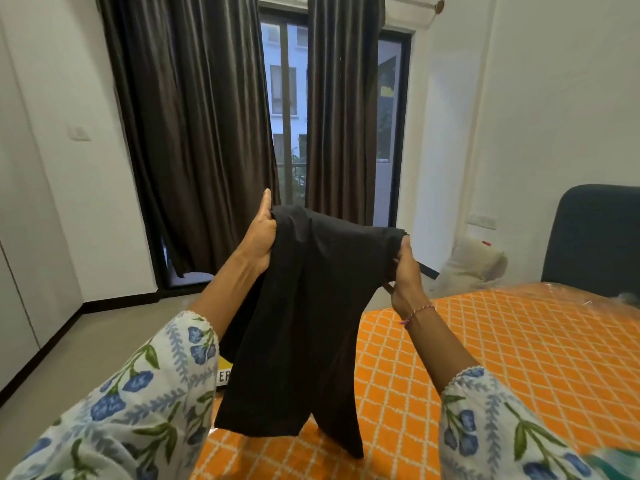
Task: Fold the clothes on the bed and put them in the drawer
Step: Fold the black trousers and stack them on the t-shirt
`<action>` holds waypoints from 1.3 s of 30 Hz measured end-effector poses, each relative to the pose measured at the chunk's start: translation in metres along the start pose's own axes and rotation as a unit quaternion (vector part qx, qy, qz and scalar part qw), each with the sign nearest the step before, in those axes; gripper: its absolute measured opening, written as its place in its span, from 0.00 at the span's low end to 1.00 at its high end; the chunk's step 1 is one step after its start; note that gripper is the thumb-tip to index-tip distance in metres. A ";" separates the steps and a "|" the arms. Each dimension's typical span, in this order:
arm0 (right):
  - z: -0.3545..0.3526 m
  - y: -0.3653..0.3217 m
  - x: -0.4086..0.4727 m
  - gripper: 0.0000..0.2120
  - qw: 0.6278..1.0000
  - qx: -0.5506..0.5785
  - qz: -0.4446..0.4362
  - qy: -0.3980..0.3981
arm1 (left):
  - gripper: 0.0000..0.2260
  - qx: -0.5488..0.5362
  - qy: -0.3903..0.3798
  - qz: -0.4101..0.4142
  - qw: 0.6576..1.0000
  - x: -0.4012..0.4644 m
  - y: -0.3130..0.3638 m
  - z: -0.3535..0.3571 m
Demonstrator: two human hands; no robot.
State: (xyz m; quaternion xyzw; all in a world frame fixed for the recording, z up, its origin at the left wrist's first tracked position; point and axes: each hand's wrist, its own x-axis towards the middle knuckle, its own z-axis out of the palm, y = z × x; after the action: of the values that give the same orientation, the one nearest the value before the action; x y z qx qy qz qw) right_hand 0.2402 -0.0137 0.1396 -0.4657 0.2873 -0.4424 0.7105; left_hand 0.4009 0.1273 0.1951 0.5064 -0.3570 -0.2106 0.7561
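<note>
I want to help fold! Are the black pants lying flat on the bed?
No, both hands hold the black pants up above the bed.

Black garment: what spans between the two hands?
Head view: only the black garment's top edge, held between left hand and right hand; rest hangs over the bed.

Our sleeves (138,403): white, with blue flowers and green leaves, scalloped cuffs.
Our right wrist: thin pink thread bracelet (417,314).

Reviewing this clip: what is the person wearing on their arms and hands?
Both forearms are bare below loose white sleeves printed with blue flowers and green leaves, edged with a small scalloped trim. The left hand wears nothing visible. The right hand has a thin pink thread bracelet at the wrist. No gloves or rings show.
</note>
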 end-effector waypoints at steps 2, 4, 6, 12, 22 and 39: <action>-0.001 0.000 0.001 0.29 0.997 0.040 0.029 -0.061 | 0.25 0.001 0.002 -0.005 1.000 -0.001 -0.003 -0.006; -0.001 0.000 0.000 0.24 0.998 -0.007 0.025 -0.058 | 0.25 0.001 0.003 -0.012 1.000 -0.003 -0.006 -0.015; 0.000 0.001 -0.002 0.19 0.998 -0.062 -0.005 -0.020 | 0.24 0.005 0.006 -0.017 1.000 -0.003 -0.011 -0.023; -0.003 0.018 -0.008 0.06 0.999 -0.044 -0.007 -0.031 | 0.25 0.026 0.010 -0.019 0.999 -0.011 -0.022 -0.033; 0.012 -0.013 -0.005 0.17 0.997 0.003 0.024 -0.069 | 0.18 0.062 0.161 -0.111 0.979 -0.014 -0.021 -0.055; -0.007 -0.078 0.002 0.12 0.979 -0.136 0.101 -0.112 | 0.30 0.172 0.046 -0.029 0.984 0.001 0.021 -0.026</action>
State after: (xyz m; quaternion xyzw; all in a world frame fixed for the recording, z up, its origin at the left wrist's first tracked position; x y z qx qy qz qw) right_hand 0.2077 -0.0317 0.2082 -0.5735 0.3088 -0.2698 0.7092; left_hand 0.4208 0.1510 0.2087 0.6481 -0.3377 -0.1439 0.6672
